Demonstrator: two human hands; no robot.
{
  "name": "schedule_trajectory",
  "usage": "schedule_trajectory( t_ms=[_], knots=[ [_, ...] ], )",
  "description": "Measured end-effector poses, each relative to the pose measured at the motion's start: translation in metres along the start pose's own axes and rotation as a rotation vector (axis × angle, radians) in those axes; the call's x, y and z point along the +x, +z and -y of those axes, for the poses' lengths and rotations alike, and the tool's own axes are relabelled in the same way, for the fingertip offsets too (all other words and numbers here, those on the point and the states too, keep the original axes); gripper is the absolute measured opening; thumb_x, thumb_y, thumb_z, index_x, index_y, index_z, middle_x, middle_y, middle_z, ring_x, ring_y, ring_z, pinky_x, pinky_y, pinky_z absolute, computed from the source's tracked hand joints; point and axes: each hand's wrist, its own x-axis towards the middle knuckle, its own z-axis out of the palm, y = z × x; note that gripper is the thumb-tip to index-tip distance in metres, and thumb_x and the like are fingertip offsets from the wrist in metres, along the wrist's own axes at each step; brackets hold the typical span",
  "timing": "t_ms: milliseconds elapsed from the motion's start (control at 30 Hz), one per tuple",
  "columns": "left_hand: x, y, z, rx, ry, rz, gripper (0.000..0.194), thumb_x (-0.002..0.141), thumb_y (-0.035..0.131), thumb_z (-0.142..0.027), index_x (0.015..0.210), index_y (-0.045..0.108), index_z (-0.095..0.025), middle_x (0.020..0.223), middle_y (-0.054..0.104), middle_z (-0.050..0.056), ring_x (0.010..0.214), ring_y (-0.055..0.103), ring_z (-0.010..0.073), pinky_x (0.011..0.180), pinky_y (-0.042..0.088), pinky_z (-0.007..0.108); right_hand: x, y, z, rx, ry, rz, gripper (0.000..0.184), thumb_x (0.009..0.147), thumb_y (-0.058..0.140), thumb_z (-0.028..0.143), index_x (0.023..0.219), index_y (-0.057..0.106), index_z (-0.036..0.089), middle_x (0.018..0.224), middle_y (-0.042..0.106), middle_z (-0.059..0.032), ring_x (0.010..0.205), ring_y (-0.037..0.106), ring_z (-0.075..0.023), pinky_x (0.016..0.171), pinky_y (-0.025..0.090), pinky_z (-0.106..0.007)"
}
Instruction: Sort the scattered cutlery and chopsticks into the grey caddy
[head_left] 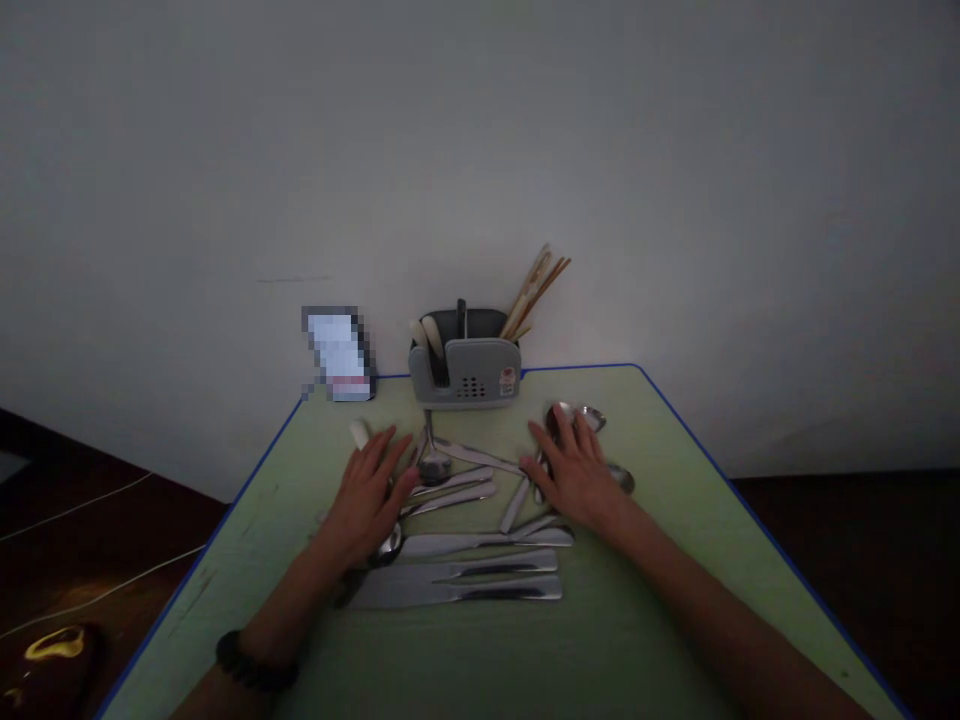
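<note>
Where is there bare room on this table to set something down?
The green table looks bare below the lowest knife, and from the spoon beside the right hand to the table's right edge. Crowded: between that hand and the left hand, in front of the gray cutlery holder.

Single head-worn view, looking forward and down over tabletop [600, 650] toward wall [465, 150].
</note>
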Motion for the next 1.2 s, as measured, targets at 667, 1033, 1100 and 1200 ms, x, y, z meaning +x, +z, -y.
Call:
schedule_trajectory(
  t_ms=[667,1033,1100,1200],
  knots=[
    [-0.005,-0.015,-0.029,-0.066,0.311,0.103,0.036,0.092,0.042,-0.036,0.125,0.056,-0.026,0.131,0.055,0.008,0.129,0.04,0.0238,0.112,0.01,0.057,-0.012,0.007,0.036,0.203,-0.229,0.024,0.039,0.083,0.045,0.014,0.117,0.062,0.022,0.14,0.046,-0.0087,0.127,0.043,-0.0226,0.108,0.03,-0.044],
    [-0.005,-0.003,-0.021,-0.064,0.323,0.132,0.044,0.095,0.035,-0.04,0.136,0.043,-0.026,0.141,0.044,0.008,0.132,0.035,0.0236,0.111,0.027,0.048,-0.019,0.004,0.019,0.182,-0.256,0.04,0.056,0.086,0.048,0.05,0.137,0.044,0.026,0.148,0.033,-0.0124,0.134,0.031,-0.0319,0.108,0.025,-0.055],
    [-0.004,0.0,-0.021,-0.061,0.318,0.092,0.047,0.095,0.034,-0.04,0.139,0.039,-0.023,0.145,0.038,0.01,0.134,0.032,0.0239,0.111,0.026,0.048,-0.023,0.004,0.029,0.182,-0.296,0.075,0.057,0.085,0.05,0.05,0.137,0.044,0.027,0.15,0.029,-0.0102,0.136,0.028,-0.0329,0.108,0.023,-0.056],
    [-0.002,0.004,-0.022,-0.019,0.316,0.096,0.049,0.095,0.032,-0.04,0.141,0.035,-0.022,0.149,0.033,0.008,0.138,0.024,0.0234,0.113,0.018,0.051,-0.023,0.002,0.036,0.212,-0.343,0.105,0.048,0.089,0.047,0.037,0.136,0.045,0.026,0.148,0.034,-0.0058,0.135,0.03,-0.0286,0.11,0.022,-0.053]
  ],
)
